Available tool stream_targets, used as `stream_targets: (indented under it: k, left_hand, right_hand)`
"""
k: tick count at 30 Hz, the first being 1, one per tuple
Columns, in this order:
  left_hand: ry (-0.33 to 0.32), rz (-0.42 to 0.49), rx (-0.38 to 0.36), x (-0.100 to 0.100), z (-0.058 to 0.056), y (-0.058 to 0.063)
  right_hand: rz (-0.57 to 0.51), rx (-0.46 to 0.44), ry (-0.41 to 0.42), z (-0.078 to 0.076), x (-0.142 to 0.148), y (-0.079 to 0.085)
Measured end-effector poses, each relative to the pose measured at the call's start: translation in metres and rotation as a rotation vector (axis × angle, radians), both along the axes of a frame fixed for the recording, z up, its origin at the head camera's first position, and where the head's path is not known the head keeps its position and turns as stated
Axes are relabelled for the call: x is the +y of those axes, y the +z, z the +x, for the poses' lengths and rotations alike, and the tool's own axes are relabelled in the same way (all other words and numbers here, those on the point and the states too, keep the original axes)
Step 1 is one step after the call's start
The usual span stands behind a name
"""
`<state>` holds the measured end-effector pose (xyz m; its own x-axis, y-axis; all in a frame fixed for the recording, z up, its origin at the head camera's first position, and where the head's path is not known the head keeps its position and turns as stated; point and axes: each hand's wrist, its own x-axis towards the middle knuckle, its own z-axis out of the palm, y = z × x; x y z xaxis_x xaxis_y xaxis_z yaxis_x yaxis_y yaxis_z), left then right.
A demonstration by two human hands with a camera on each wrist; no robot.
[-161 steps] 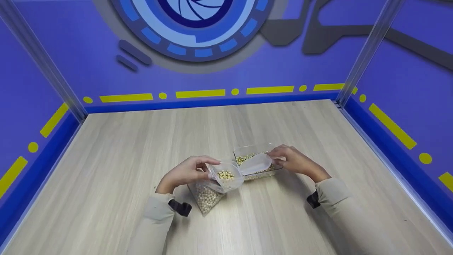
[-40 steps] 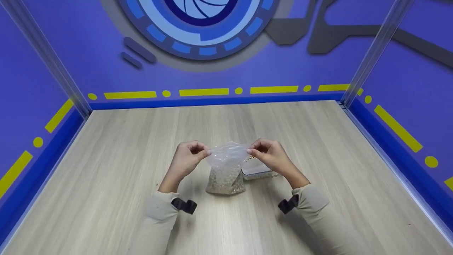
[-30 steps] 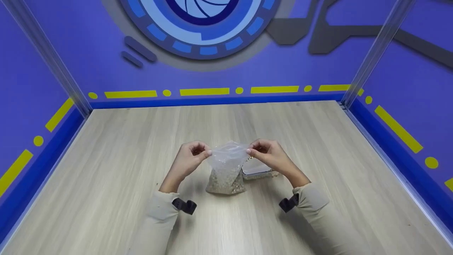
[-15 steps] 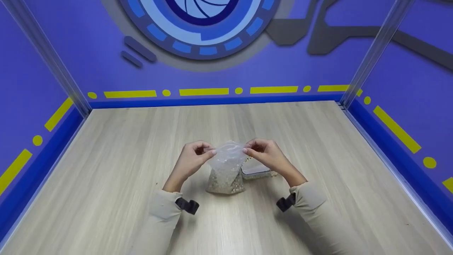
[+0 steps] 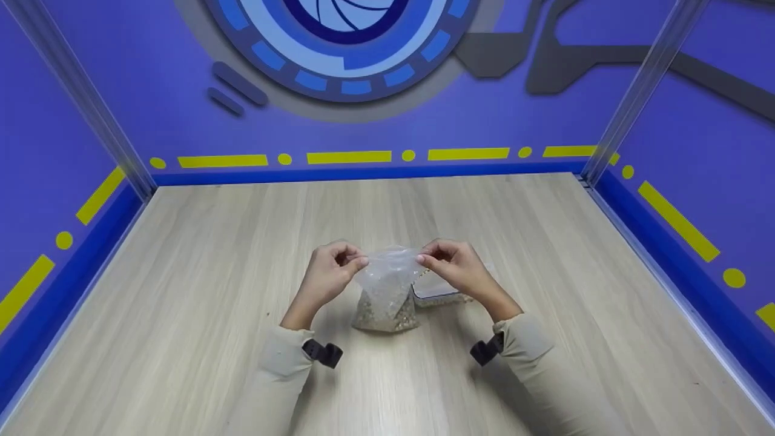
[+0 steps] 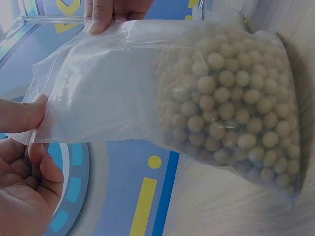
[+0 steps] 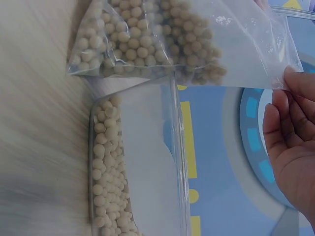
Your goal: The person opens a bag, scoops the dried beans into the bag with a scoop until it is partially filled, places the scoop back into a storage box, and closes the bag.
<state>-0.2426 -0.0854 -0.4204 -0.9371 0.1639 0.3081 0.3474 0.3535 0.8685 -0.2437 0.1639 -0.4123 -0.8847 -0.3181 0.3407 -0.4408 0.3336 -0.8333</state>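
Note:
A clear plastic zip bag (image 5: 387, 300), its lower part full of round beige balls like dried beans, stands upright on the table. My left hand (image 5: 327, 272) pinches its top left corner between thumb and fingers. At the opposite top corner my right hand (image 5: 463, 266) pinches the bag too. The bag's top edge is stretched between them; whether its seal is fastened I cannot tell. Right beside the bag, a clear box (image 7: 183, 162) holds more of the balls (image 7: 110, 162). A white, scoop-like piece (image 7: 145, 147) lies in the box, partly hidden by my right hand in the head view.
The wooden table (image 5: 212, 272) extends around the bag and box. Blue printed panels (image 5: 387, 133) rise behind it and at both sides. Black wrist cameras (image 5: 324, 353) sit at both cuffs.
Earlier, the bag lay tilted under my left hand, beside a translucent vessel of balls, while my right hand held the scoop over the box. Now both hands pinch the upright bag, slightly closer together.

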Motion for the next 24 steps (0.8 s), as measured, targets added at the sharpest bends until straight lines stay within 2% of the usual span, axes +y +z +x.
stream_targets:
  k: [5,14,18,24]
  left_hand:
    - [-0.031,0.033,-0.017,0.001,-0.001,-0.002]
    - [-0.065,0.045,-0.038,0.002,-0.003,-0.005]
    - [-0.063,0.036,-0.048,0.003,-0.003,-0.004]
    - [-0.051,0.022,-0.020,0.004,-0.002,-0.003]
  right_hand:
    - [-0.006,-0.039,0.012,-0.012,0.005,-0.015]
    - [-0.020,-0.096,0.041,-0.014,0.001,-0.015]
    - [-0.031,-0.074,0.029,-0.015,-0.003,-0.015]
    - [-0.057,-0.003,0.011,-0.013,-0.006,-0.017]
